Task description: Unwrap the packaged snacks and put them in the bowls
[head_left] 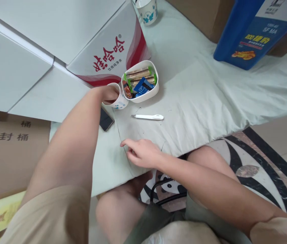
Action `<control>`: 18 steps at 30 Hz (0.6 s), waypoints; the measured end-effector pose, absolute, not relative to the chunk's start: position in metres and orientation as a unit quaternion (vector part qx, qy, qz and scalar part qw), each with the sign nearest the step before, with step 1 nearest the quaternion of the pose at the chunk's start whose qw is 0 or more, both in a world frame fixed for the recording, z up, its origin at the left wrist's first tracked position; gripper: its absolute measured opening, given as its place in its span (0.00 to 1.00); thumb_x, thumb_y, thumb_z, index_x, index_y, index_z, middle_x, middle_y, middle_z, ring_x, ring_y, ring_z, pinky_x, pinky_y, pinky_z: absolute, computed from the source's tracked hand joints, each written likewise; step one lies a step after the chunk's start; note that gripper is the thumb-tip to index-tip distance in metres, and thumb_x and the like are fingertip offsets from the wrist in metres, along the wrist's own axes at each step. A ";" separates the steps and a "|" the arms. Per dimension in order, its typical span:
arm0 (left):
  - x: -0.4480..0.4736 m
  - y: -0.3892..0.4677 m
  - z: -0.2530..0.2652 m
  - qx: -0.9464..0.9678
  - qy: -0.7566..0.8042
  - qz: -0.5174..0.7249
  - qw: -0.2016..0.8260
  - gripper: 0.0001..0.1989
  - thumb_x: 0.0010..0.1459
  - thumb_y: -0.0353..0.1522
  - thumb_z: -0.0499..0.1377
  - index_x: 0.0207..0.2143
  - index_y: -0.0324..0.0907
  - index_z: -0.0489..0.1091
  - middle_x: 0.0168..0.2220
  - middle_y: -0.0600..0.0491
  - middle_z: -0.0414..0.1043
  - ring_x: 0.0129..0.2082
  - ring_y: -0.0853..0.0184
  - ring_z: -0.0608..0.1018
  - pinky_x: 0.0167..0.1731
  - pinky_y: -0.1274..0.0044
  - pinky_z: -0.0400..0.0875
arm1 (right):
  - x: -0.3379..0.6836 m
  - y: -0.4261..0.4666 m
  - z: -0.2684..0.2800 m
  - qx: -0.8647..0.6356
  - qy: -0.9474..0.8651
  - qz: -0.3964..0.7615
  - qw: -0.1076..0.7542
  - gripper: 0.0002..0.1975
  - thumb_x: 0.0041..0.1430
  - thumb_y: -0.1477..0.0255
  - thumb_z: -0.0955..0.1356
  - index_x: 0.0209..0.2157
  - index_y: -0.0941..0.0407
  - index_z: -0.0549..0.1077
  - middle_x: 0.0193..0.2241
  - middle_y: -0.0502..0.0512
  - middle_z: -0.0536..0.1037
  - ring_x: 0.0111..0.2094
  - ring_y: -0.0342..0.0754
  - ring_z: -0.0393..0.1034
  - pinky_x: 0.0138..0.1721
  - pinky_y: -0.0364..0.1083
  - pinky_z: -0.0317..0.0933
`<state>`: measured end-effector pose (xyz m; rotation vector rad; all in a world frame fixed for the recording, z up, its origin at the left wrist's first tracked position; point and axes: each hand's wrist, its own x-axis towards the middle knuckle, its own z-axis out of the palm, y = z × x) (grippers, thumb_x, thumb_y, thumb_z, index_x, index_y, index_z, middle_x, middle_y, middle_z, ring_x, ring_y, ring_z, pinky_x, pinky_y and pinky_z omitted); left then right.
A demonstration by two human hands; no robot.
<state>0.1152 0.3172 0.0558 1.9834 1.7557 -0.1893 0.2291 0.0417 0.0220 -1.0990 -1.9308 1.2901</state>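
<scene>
My left hand (110, 94) reaches down into a white paper cup (120, 101) with a blue print. Its fingers are hidden inside, so what they hold does not show. Against the cup stands a white plastic tub (145, 98) of wrapped snacks, among them a blue packet (143, 86) and green-ended sticks (140, 74). Over the near part of the cloth is my right hand (143, 153), index finger stretched out and the others loosely bent, with nothing visible in it. Between this hand and the tub lies a white utility knife (147, 117).
A dark phone (106, 120) lies below the cup on the pale green cloth (196, 95). Behind the tub stands a white and red carton (108, 57). Another paper cup (147, 12) and a blue container (245, 37) are at the back. My knees are under the near edge.
</scene>
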 end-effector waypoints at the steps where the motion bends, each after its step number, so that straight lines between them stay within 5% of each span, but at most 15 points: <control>1: 0.115 0.313 0.068 0.698 0.658 -0.100 0.264 0.08 0.44 0.21 0.72 0.27 0.32 0.76 0.21 0.52 0.74 0.31 0.64 0.77 0.48 0.60 0.74 | 0.229 0.042 0.020 -0.414 -0.720 0.477 0.286 0.20 0.64 0.71 0.62 0.57 0.51 0.69 0.36 0.51 0.82 0.36 0.49 0.73 0.34 0.46 0.56; 3: 0.112 0.303 0.097 0.661 0.693 -0.099 0.271 0.02 0.52 0.23 0.67 0.30 0.30 0.77 0.23 0.50 0.76 0.30 0.65 0.77 0.47 0.61 0.74 | 0.229 0.041 0.016 -0.421 -0.717 0.471 0.293 0.19 0.64 0.72 0.62 0.55 0.52 0.71 0.33 0.51 0.81 0.34 0.49 0.72 0.34 0.46 0.55; 8: 0.063 0.271 0.158 0.703 0.695 0.035 0.145 0.09 0.63 0.27 0.56 0.36 0.29 0.75 0.25 0.55 0.71 0.30 0.72 0.73 0.49 0.65 0.71 | 0.232 0.037 0.008 -0.431 -0.711 0.464 0.306 0.17 0.62 0.74 0.63 0.52 0.54 0.72 0.29 0.51 0.79 0.31 0.47 0.70 0.36 0.45 0.56; 13: -0.040 0.226 0.167 0.657 0.751 -0.019 -0.065 0.09 0.59 0.30 0.60 0.26 0.37 0.71 0.21 0.56 0.60 0.30 0.70 0.64 0.48 0.72 0.66 | 0.234 0.028 0.000 -0.438 -0.716 0.448 0.310 0.17 0.61 0.74 0.62 0.50 0.54 0.72 0.30 0.51 0.78 0.30 0.46 0.69 0.36 0.45 0.57; 18: -0.136 0.187 0.134 0.583 0.812 0.010 -0.012 0.11 0.46 0.34 0.71 0.24 0.43 0.70 0.20 0.57 0.56 0.31 0.66 0.62 0.47 0.70 0.62 | 0.231 0.020 -0.010 -0.452 -0.733 0.429 0.273 0.17 0.61 0.73 0.61 0.50 0.55 0.71 0.29 0.51 0.78 0.29 0.47 0.68 0.35 0.46 0.56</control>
